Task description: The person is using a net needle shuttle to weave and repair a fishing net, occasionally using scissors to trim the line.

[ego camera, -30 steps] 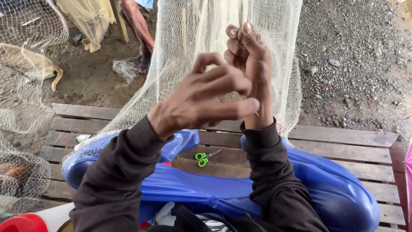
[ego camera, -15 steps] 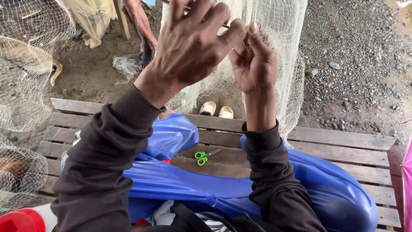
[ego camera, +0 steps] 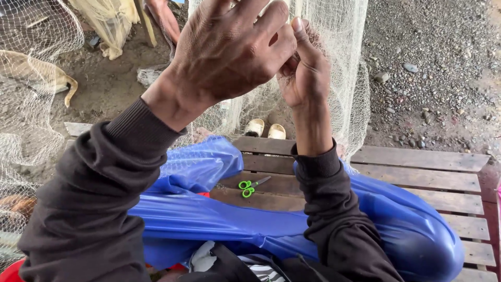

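While a pale net (ego camera: 31, 130) drapes over the ground at the far left, the left hand (ego camera: 232, 49) is raised high in the centre of the view, back toward the camera, fingers curled and bunched toward the right hand. Whether those fingers pinch a strand cannot be told, as the palm side is hidden. Just beside it, touching at the fingertips, the right hand (ego camera: 305, 73) stands upright with fingers closed narrowly on the mesh of the hanging fishing net (ego camera: 339, 62), which falls like a curtain directly behind both hands and reaches down to the wooden platform (ego camera: 417, 167). Both forearms wear dark sleeves (ego camera: 88, 209). Below the hands, blue plastic sheeting (ego camera: 209, 209) covers the person's legs. Between the legs, 1 pair of green-handled scissors (ego camera: 249, 185) lies on a plank, untouched. 2 pale sandals (ego camera: 265, 129) rest on the ground beyond the platform edge. Gravel (ego camera: 433, 68) fills the right side.
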